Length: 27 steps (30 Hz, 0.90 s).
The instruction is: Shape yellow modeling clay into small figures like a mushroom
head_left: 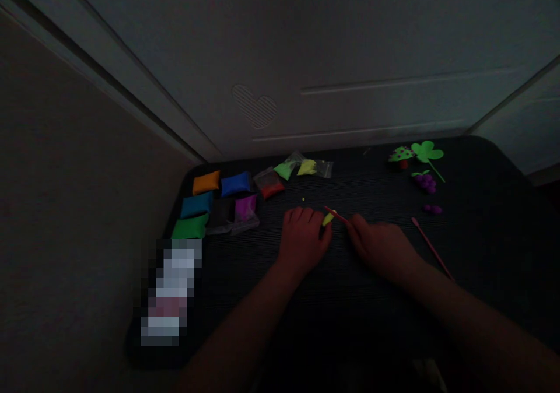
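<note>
In the head view, the left hand pinches a small yellow clay piece over the dark table, while the right hand grips a slim pink modelling tool that crosses the clay's far end; whether it presses in, I cannot tell. Pushing too hard could dent or tear soft clay; a slanted stroke could skid toward the left hand.

1. A pale panel with a striped heart relief stands behind the dark table.
2. An orange packet lies left of a blue packet.
3. A green clover lies beside a spotted mushroom.
4. A purple grape-like cluster sits near both.
</note>
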{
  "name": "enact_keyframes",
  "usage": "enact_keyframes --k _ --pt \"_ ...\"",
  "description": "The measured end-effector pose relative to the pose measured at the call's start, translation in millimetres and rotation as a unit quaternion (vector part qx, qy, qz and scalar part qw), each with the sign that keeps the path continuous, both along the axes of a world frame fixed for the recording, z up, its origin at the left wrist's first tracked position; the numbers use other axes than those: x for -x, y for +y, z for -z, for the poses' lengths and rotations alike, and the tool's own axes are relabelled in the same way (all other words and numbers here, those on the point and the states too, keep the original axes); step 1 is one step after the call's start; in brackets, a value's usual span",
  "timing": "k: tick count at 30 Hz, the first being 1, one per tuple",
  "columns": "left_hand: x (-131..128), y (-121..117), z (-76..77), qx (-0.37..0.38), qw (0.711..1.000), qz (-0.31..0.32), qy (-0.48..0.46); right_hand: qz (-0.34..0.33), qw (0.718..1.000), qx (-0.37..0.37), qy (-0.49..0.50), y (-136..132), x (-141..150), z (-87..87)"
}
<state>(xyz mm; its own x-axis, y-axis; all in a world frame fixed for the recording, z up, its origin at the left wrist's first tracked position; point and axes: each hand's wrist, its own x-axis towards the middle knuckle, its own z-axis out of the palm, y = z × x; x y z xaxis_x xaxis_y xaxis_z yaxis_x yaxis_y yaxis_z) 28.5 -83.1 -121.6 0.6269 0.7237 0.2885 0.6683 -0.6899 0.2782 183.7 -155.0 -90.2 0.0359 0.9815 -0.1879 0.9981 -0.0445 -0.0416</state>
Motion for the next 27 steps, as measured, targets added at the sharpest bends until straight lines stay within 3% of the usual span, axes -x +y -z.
enact_keyframes --k 12,18,27 --pt "1 -3 -8.6 0.004 0.998 0.049 -0.044 -0.02 0.999 0.015 -0.036 0 6 -6.2" --pt "-1 -1 -12.1 0.037 0.998 0.039 -0.025 -0.009 0.999 0.033 -0.026 3 15 -8.1" --pt "1 0 -4.2 0.025 0.999 0.011 -0.029 0.029 0.998 0.047 -0.005 0 20 -8.6"
